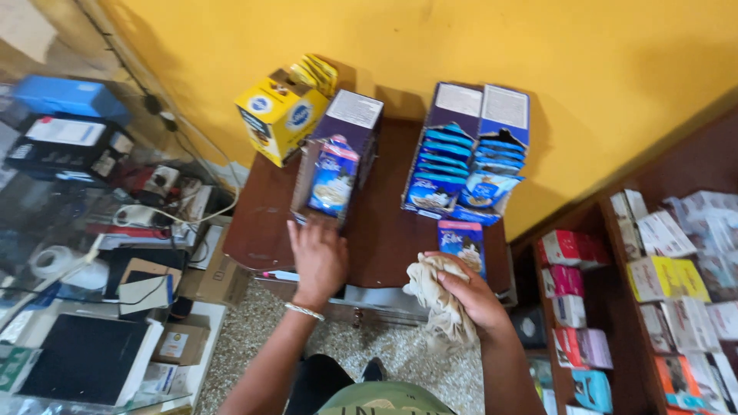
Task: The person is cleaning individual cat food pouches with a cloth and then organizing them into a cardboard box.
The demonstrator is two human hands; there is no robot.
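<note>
Cloth's bunched tight in the right hand [469,296] — that beige rag [438,303] hangs at the brown worktop's [384,230] near edge, left hand [317,257] flat beside the purple pouch box [334,165], wiping seemingly barely begun.

Four display cartons stand on the brown surface [384,230]: one yellow carton [280,114] at the far left, one purple carton [350,127] just right of it, and two blue cartons [455,107] [505,111] further right, side by side. One loose blue pouch [461,242] lies in front of the blue cartons. One pouch [332,177] shows in the purple carton (the stacked blue ones are too many to count). One crumpled cloth [440,300]. Two hands [319,257] [473,296].
</note>
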